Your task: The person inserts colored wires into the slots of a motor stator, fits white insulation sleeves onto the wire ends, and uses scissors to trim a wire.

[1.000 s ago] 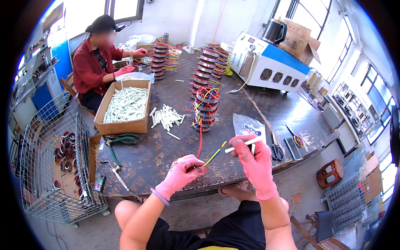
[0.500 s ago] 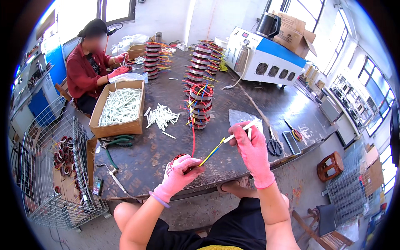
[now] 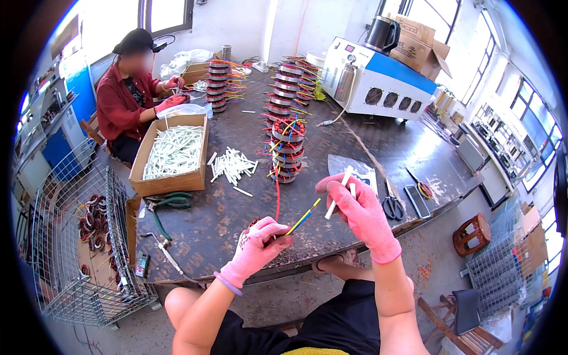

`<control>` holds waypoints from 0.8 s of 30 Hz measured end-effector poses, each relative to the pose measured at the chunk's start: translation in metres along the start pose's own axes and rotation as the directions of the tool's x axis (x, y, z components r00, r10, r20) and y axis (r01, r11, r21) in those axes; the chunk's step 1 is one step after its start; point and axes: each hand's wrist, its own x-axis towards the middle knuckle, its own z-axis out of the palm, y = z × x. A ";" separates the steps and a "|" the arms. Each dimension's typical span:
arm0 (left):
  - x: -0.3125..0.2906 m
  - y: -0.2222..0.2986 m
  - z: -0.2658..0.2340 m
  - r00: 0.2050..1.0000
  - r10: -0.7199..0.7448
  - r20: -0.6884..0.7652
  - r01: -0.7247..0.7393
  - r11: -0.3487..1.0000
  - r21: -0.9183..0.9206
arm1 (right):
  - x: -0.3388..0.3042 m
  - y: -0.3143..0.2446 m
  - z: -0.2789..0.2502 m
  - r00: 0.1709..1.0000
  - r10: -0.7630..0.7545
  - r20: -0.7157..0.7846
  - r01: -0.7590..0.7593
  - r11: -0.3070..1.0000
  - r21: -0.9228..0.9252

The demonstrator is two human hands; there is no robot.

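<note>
My left hand (image 3: 258, 245), in a pink glove, is closed round yellow and blue wires (image 3: 304, 217) that stick out to the upper right. Behind those fingers shows a bit of red winding, mostly hidden, from which a red wire (image 3: 277, 201) runs up. My gloved right hand (image 3: 358, 212) pinches a white tube (image 3: 338, 200), tilted and a little to the right of the wire tips, not touching them. A second short white tube (image 3: 353, 190) pokes out between its fingers. Beyond the hands stands a stack of wound motor stators (image 3: 288, 148) with coloured leads.
A cardboard box (image 3: 169, 187) of white tubes and a loose tube pile (image 3: 232, 164) lie left of the stack. Green-handled pliers (image 3: 171, 201), scissors (image 3: 393, 207), a phone (image 3: 417, 202) and a plastic bag (image 3: 349, 166) rest on the table. A co-worker (image 3: 124, 106) sits far left.
The white tube in my right hand has come away from the yellow wire's tip and swung from nearly level to steep. My left hand has barely moved.
</note>
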 end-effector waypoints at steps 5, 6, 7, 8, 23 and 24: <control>-0.001 0.002 -0.005 1.000 -0.009 -0.009 0.010 1.000 0.025 | -0.004 -0.023 0.005 0.998 -0.060 0.020 0.061 0.852 -0.520; -0.002 0.003 -0.006 1.000 -0.009 -0.010 0.009 0.999 0.033 | -0.001 -0.022 0.008 0.987 -0.153 0.053 0.154 0.784 -0.601; -0.001 0.004 -0.005 1.000 -0.005 -0.006 0.005 1.000 0.030 | 0.001 -0.021 0.008 0.967 -0.237 0.089 0.233 0.696 -0.679; 0.000 0.004 -0.003 1.000 -0.002 -0.003 0.002 1.000 0.027 | 0.003 -0.021 0.008 0.940 -0.314 0.134 0.305 0.593 -0.745; 0.005 0.017 -0.009 0.999 0.033 -0.009 -0.030 0.970 0.241 | 0.008 -0.039 0.013 0.935 -0.353 0.015 0.342 0.892 -0.297; 0.005 0.019 -0.011 1.000 0.011 -0.006 -0.010 0.975 0.223 | 0.003 -0.045 0.008 0.978 -0.186 -0.098 0.169 0.973 -0.154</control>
